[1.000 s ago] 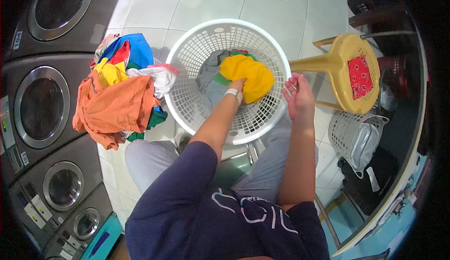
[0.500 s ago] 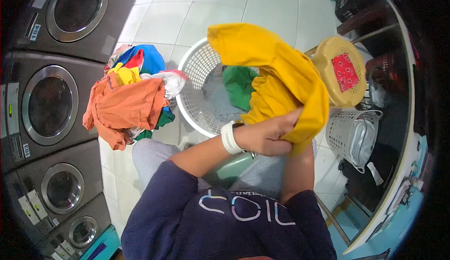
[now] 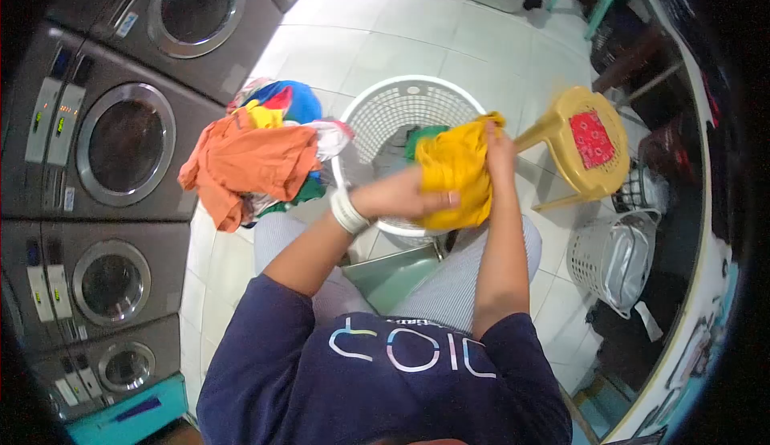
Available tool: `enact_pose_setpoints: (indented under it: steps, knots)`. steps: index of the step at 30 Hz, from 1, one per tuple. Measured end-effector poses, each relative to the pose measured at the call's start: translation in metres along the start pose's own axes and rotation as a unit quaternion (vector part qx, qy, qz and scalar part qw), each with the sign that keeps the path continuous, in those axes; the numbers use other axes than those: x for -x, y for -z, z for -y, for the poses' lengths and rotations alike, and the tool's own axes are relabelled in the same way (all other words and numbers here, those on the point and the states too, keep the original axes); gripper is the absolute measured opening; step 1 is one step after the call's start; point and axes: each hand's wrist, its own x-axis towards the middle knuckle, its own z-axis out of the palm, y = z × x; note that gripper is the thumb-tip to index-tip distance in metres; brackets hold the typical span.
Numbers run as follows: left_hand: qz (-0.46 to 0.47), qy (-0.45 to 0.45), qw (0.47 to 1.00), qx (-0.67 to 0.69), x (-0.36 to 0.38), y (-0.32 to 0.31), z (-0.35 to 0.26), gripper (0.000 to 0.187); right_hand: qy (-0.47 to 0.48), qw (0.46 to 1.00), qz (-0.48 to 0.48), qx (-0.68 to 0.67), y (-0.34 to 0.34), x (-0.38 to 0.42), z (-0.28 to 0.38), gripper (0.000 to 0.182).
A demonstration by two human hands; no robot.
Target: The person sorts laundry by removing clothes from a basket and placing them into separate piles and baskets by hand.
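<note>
A yellow garment [image 3: 455,174], bunched into a compact bundle, is held between my two hands over the near right rim of a white laundry basket [image 3: 417,84]. My left hand [image 3: 411,195], with a white band at its wrist, presses on the bundle's left side, fingers pointing right and slightly blurred. On the other side, my right hand [image 3: 500,152] grips the bundle's upper right edge. Inside the basket lie a green cloth [image 3: 423,134] and a grey cloth [image 3: 391,156], partly covered by the yellow one.
Left of the basket, a pile of clothes has an orange garment [image 3: 253,156] on top. Dark front-loading machines [image 3: 126,144] line the left. At right are a yellow stool [image 3: 573,164] with a red cloth [image 3: 592,138] and a white basket [image 3: 613,260] holding a silvery item.
The yellow garment went from hanging long and loose to a compact bundle. My hands have moved apart to its two sides. The view has shifted.
</note>
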Motion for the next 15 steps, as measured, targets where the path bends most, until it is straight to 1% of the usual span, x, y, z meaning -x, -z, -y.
enact_pose_setpoints:
  steps: [1,2,3,4,5,7,8,10,11,12,14,15]
  knots:
    - [-0.101,0.070,0.991,0.056,0.009,0.021,-0.017,0.038,-0.031,0.998,-0.063,0.011,-0.002,-0.013,-0.022,0.055]
    - [-0.200,0.136,0.964,0.113,0.016,0.038,-0.029,0.033,-0.062,0.990,-0.125,0.023,-0.005,-0.022,-0.032,0.056]
    - [-0.269,0.063,0.945,0.173,0.017,0.043,-0.033,0.032,-0.074,0.982,-0.108,-0.135,0.001,-0.017,-0.019,0.057]
    - [-0.333,-0.014,0.914,0.229,0.017,0.045,-0.036,0.032,-0.085,0.949,-0.089,-0.289,0.010,-0.012,-0.004,0.057]
    - [-0.338,-0.015,0.914,0.224,0.016,0.045,-0.033,0.032,-0.081,0.949,-0.084,-0.293,0.007,-0.016,-0.008,0.057]
    - [-0.373,-0.033,0.911,0.170,0.016,0.044,-0.023,0.043,-0.146,0.927,-0.049,-0.342,0.006,-0.024,-0.024,0.062]
    - [-0.375,-0.034,0.911,0.169,0.021,0.051,-0.028,0.043,-0.144,0.927,-0.047,-0.343,0.012,-0.016,-0.009,0.062]
    - [-0.396,-0.012,0.879,0.264,0.048,0.076,-0.044,0.043,-0.197,0.900,0.022,-0.388,0.023,0.002,0.016,0.068]
    - [-0.400,-0.028,0.869,0.289,0.065,0.092,-0.055,0.042,-0.197,0.901,0.049,-0.384,0.020,0.001,0.009,0.073]
    - [-0.403,-0.046,0.859,0.314,0.088,0.111,-0.066,0.041,-0.197,0.902,0.048,-0.382,0.021,0.004,0.011,0.073]
    - [-0.433,-0.088,0.848,0.293,0.139,0.148,-0.079,0.040,-0.191,0.917,0.113,-0.331,0.024,0.009,0.017,0.072]
    - [-0.366,-0.115,0.855,0.349,0.174,0.172,-0.077,0.040,-0.185,0.925,0.116,-0.312,0.023,0.010,0.018,0.071]
